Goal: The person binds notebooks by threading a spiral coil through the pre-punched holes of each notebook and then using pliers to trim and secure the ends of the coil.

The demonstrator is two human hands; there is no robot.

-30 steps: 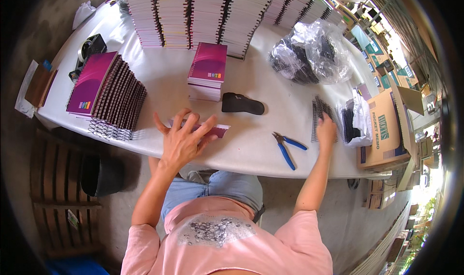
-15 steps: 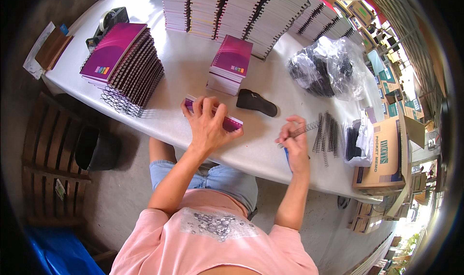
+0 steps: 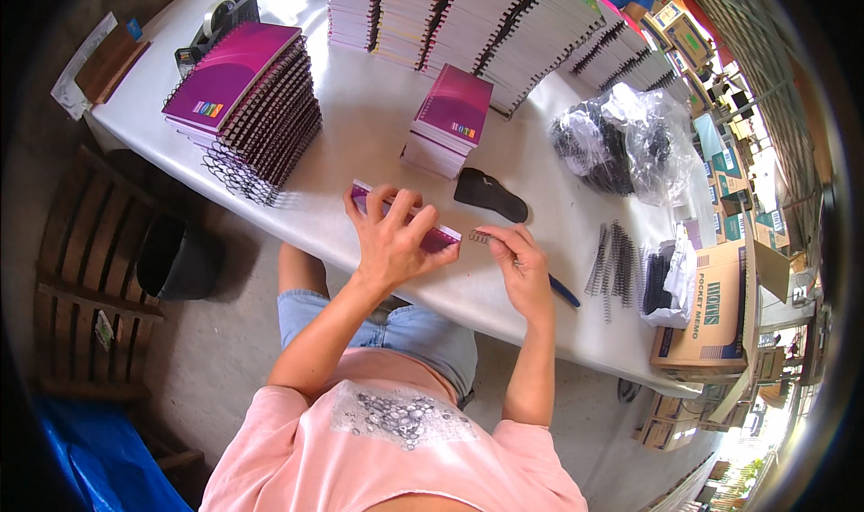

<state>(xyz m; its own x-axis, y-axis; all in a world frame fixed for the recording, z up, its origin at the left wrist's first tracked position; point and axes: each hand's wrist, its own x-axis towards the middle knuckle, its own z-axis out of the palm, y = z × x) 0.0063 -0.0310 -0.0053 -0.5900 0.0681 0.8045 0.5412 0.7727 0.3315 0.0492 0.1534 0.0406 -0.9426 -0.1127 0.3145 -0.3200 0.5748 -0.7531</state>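
My left hand (image 3: pixel 392 242) is closed on a small purple notebook (image 3: pixel 443 239), gripping it from above near the table's front edge. My right hand (image 3: pixel 524 267) pinches a dark spiral binding coil (image 3: pixel 480 237) close to the notebook's right end. Whether the coil touches the notebook I cannot tell. A dark blue handle (image 3: pixel 564 291) of some tool sticks out beside my right palm; its other end is hidden. Just beyond the hands lies a black pouch-like piece (image 3: pixel 490 194). Several loose coils (image 3: pixel 614 264) rest to the right of my right hand.
A pile of spiral-bound purple notebooks (image 3: pixel 238 76) stands at left, with a tape dispenser (image 3: pixel 219 26) behind. Another purple stack (image 3: pixel 452 107) is ahead. Tall bound books (image 3: pixel 468 17) line the back. Right are a plastic bag of black coils (image 3: pixel 621 139) and a cardboard box (image 3: pixel 706 305).
My right hand has moved left with the coil, bringing it up to the notebook's right end. The left hand keeps its grip on the notebook. The view has shifted slightly.
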